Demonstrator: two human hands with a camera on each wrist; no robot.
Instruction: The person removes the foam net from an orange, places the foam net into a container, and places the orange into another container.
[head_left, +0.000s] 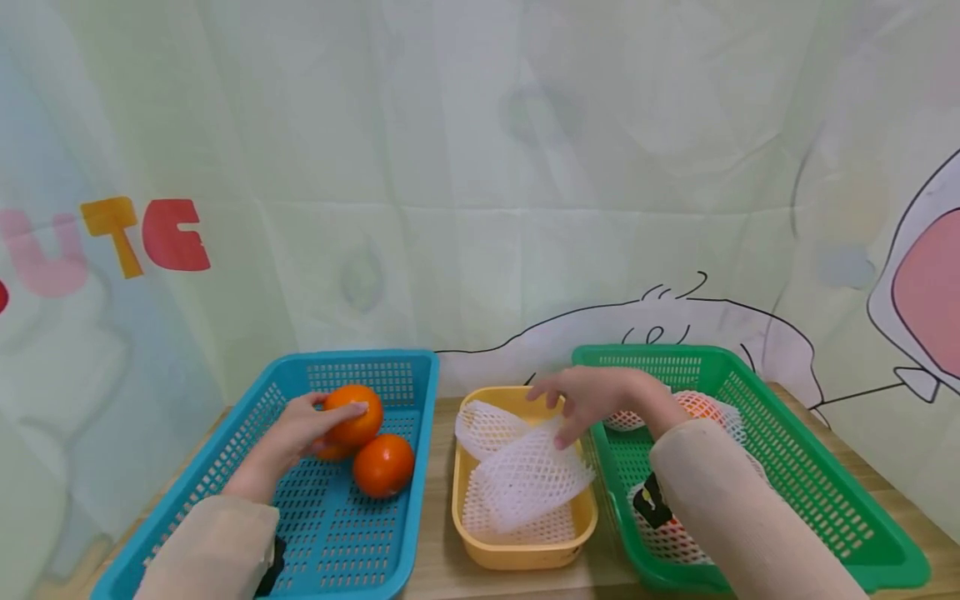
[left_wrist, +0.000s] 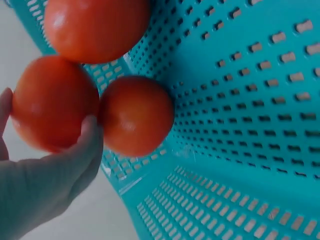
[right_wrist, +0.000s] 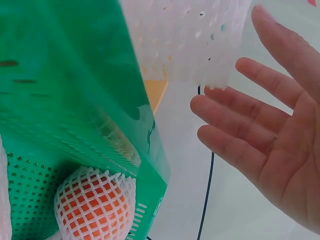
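Note:
In the head view my left hand [head_left: 294, 432] holds an orange [head_left: 352, 417] between thumb and fingers, inside the blue basket [head_left: 322, 546]. Two more oranges lie beside it: one [head_left: 384, 468] at its lower right, the other mostly hidden beneath. The left wrist view shows the gripped orange [left_wrist: 55, 102] close against both others. Over the yellow basket [head_left: 525, 557], my right hand [head_left: 596, 396] hovers with fingers parted at the edge of a white foam net sleeve [head_left: 532, 475]. From the right wrist, that hand [right_wrist: 285, 135] has spread fingers and nothing in its grasp.
On the right stands a green basket [head_left: 825, 508] containing several oranges in white foam nets, one netted orange [right_wrist: 95, 210] near its corner. More net sleeves [head_left: 487, 429] fill the yellow basket. Behind the wooden table [head_left: 438, 500] hangs a printed curtain [head_left: 480, 183].

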